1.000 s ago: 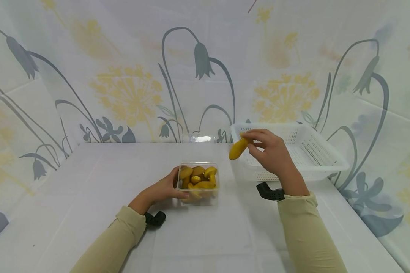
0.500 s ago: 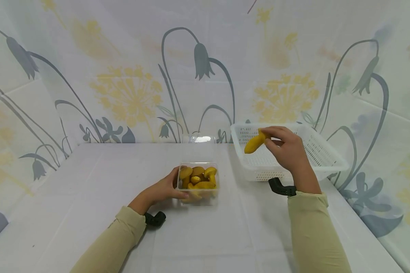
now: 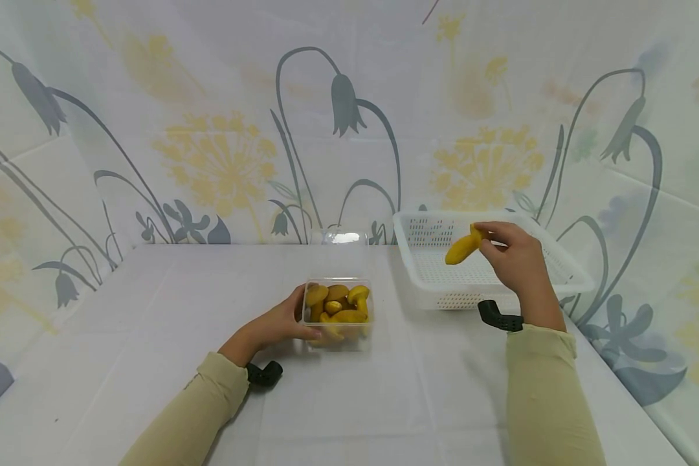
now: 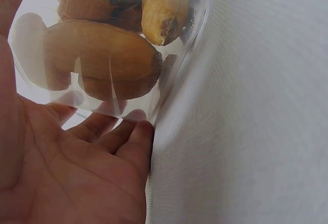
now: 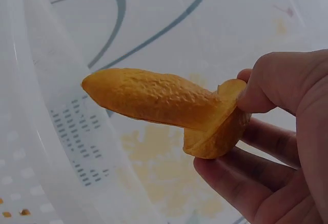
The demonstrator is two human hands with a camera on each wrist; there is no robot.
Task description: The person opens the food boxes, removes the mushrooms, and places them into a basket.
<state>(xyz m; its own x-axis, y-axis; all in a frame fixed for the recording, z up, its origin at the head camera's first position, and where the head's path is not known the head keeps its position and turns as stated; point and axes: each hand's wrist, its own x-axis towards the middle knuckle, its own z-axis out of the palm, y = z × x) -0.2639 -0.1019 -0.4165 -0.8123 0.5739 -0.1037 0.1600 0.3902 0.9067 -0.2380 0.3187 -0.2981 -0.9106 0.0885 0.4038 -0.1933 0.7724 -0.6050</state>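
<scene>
My right hand (image 3: 515,259) pinches a yellow mushroom (image 3: 463,248) by its cap end, above the white basket (image 3: 443,287). Its thick stem points down to the left in the head view. Close up in the right wrist view, thumb and fingers grip the cap of the mushroom (image 5: 154,97). On the table, my left hand (image 3: 275,323) holds the left side of a clear plastic box (image 3: 358,344). Several yellow-brown mushrooms (image 3: 349,316) fill that box. The left wrist view shows the fingers (image 4: 134,144) against the clear wall; some fingertips are seen through it.
The box's clear lid (image 3: 340,255) stands raised behind it. The perforated basket sits at the back right, near the table's right edge. A white cloth (image 3: 338,414) covers the table, and a flower-printed curtain (image 3: 221,77) hangs behind.
My right hand has moved to the right with the mushroom, from the basket's left edge to over its inside. The left hand and the box have stayed in place.
</scene>
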